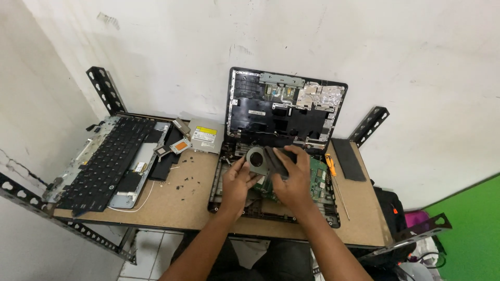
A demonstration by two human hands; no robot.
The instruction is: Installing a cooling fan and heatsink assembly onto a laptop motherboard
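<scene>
Bkgd: white plaster wall [172, 47], scuffed, paint patchy in spots. Green-painted section [476, 229] at lower right corner. Bench = fibreboard tabletop [172, 203] on black slotted-angle steel frame [107, 88]; uprights w/ holes stick up at rear left and rear right, rail runs along left edge. White floor tiles [143, 260] visible under bench. Lighting even, diffuse; no hard shadows.

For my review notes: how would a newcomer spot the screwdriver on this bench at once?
Start at the opened laptop base in the middle of the brown table. Just off its right edge, between it and a flat black panel, lies the screwdriver. Its orange handle and long thin metal shaft set it apart from the dark, flat parts around it.
</scene>
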